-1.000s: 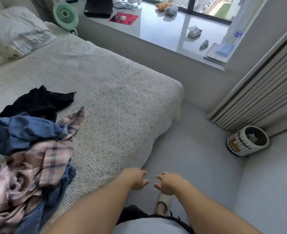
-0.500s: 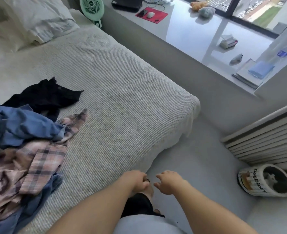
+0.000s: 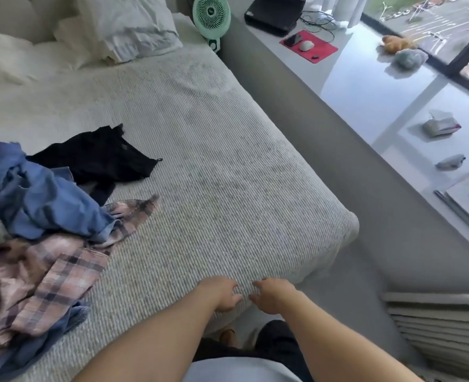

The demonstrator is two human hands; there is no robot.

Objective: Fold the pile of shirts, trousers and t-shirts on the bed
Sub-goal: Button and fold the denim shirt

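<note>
The pile of clothes (image 3: pixel 43 238) lies heaped along the left edge of the bed (image 3: pixel 227 166), running from near the foot edge up toward the middle, so its long axis goes roughly away from me. A pink plaid shirt (image 3: pixel 62 277) sits at the near end, a blue garment (image 3: pixel 40 199) bunches on top of it farther up, and a black garment (image 3: pixel 101 158) spreads flat at the far end, touching the blue one. One plaid corner reaches out toward the middle of the bed.

All of that is off to my left. My left hand (image 3: pixel 222 295) is the nearer one, over the foot edge of the bed near the right foot corner, fingers loosely curled and holding nothing. My right hand (image 3: pixel 273 297) hangs just beside it, fingers likewise slack and bare, right where the bed edge drops to the floor. I can't tell whether either hand touches the cover.

I judge no folding has begun: the heap looks untouched. The next reach would go left across the ribbed cover, and the plaid shirt is the closest piece for my left hand. Nothing lies between my hands and the pile; that stretch of cover could serve as folding space.

Farther out, pillows (image 3: pixel 123 26) sit at the head edge, a green fan (image 3: pixel 211 19) stands by the far right corner, and a sill (image 3: pixel 365 86) with small items runs along the right side, well apart.
</note>
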